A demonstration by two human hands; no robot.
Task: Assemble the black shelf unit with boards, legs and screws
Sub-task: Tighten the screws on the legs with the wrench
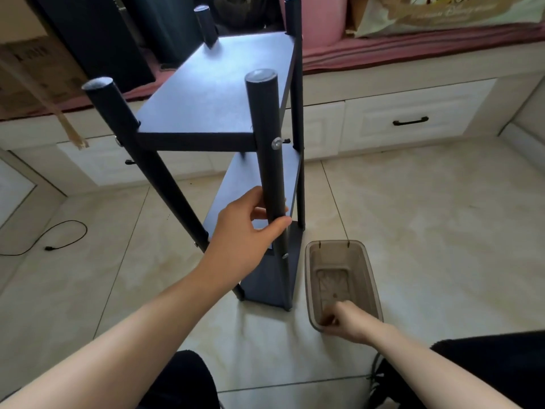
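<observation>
The black shelf unit (218, 95) stands on the tiled floor with boards stacked between round black legs whose ends stick up above the top board. A silver screw head (276, 143) shows on the near right leg (265, 137) at the top board's edge. My left hand (250, 222) grips that leg lower down, fingers and thumb curled round it. My right hand (343, 318) reaches into the near end of a translucent brown plastic bin (358, 261) beside the shelf's foot, fingers curled; what they hold is hidden.
White drawers with a black handle (410, 121) run under a window bench with a red mat behind the shelf. A black cable (59, 234) lies on the floor at left. A cardboard box (35, 75) sits far left. My dark-clad knees fill the bottom edge.
</observation>
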